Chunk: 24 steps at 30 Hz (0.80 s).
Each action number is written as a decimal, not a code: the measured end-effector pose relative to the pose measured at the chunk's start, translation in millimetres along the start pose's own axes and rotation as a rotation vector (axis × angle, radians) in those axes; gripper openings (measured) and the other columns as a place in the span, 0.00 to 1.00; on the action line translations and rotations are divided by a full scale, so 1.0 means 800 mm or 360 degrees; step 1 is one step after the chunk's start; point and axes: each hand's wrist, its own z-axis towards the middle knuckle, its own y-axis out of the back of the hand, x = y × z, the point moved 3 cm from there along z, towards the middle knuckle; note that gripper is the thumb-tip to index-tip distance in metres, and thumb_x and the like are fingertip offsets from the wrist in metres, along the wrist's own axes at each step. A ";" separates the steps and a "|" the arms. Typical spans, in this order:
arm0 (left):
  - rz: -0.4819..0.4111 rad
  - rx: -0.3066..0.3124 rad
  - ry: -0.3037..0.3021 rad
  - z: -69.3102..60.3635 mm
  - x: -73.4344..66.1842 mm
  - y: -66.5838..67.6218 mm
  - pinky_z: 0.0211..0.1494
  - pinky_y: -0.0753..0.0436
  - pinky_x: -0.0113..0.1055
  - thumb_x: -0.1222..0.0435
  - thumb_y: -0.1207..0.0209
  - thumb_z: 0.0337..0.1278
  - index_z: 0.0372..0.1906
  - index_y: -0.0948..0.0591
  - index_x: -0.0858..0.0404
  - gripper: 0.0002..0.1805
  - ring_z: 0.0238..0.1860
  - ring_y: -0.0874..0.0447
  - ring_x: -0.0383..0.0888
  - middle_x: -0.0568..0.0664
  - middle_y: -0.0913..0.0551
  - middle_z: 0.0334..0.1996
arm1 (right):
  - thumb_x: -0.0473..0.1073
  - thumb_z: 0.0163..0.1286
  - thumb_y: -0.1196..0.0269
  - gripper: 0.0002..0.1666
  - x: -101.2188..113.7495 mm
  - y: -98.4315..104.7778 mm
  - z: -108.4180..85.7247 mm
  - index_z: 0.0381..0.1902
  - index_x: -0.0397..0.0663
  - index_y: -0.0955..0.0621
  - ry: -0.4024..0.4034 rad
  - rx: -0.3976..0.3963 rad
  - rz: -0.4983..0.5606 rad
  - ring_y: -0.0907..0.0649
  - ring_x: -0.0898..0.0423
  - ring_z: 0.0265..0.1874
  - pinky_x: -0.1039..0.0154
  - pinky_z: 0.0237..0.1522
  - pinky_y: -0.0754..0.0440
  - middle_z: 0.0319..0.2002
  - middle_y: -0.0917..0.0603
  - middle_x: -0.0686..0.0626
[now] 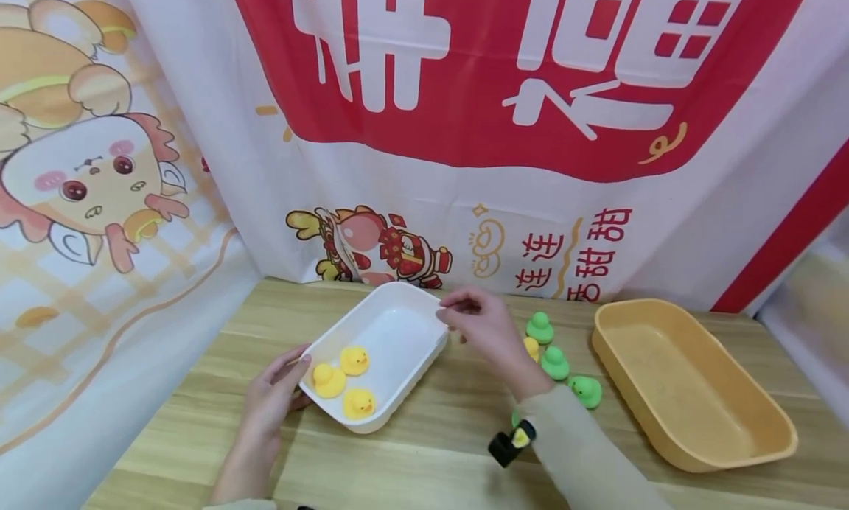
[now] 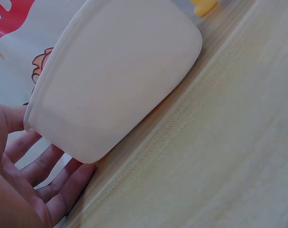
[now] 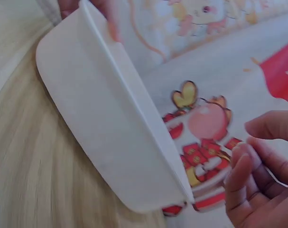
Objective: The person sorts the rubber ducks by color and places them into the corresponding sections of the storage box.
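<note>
A white plastic bin (image 1: 404, 348) sits on the table with three yellow rubber ducks (image 1: 359, 404) grouped at its near left end. My left hand (image 1: 268, 403) grips that end, thumb at the rim; the left wrist view shows the fingers (image 2: 49, 166) against the outside of the end wall. Over by the far right corner of the bin is my right hand (image 1: 487, 333). In the right wrist view its fingers (image 3: 241, 178) are loosely bent, apart from the rim, and hold nothing I can see.
Green rubber ducks (image 1: 585, 391) and a partly hidden yellow duck (image 1: 531, 348) lie right of the white bin, some behind the right forearm. Farther right stands a tan-orange bin (image 1: 690, 399). A printed cloth (image 1: 464, 200) hangs along the table's back edge.
</note>
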 end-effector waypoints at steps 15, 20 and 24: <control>0.0021 -0.0005 -0.0018 0.001 -0.003 0.002 0.52 0.11 0.30 0.45 0.38 0.76 0.77 0.25 0.52 0.32 0.53 0.17 0.30 0.50 0.19 0.70 | 0.49 0.71 0.28 0.23 -0.073 0.107 -0.043 0.60 0.48 0.15 -0.0181 -0.0259 -0.0552 0.19 0.53 0.43 0.66 0.38 0.20 0.54 0.13 0.44; 0.0005 -0.0005 -0.0006 0.002 0.001 -0.002 0.52 0.11 0.30 0.46 0.37 0.77 0.77 0.25 0.53 0.31 0.52 0.16 0.29 0.48 0.17 0.68 | 0.48 0.71 0.28 0.22 -0.089 0.114 -0.041 0.60 0.47 0.15 -0.0192 -0.0295 -0.0641 0.18 0.52 0.44 0.65 0.39 0.21 0.54 0.12 0.44; 0.0005 -0.0026 -0.0007 0.001 0.003 0.000 0.51 0.12 0.28 0.46 0.37 0.77 0.77 0.26 0.54 0.33 0.50 0.17 0.28 0.43 0.16 0.64 | 0.48 0.71 0.28 0.22 -0.089 0.118 -0.042 0.59 0.46 0.15 -0.0187 -0.0311 -0.0633 0.17 0.50 0.46 0.65 0.38 0.19 0.56 0.12 0.42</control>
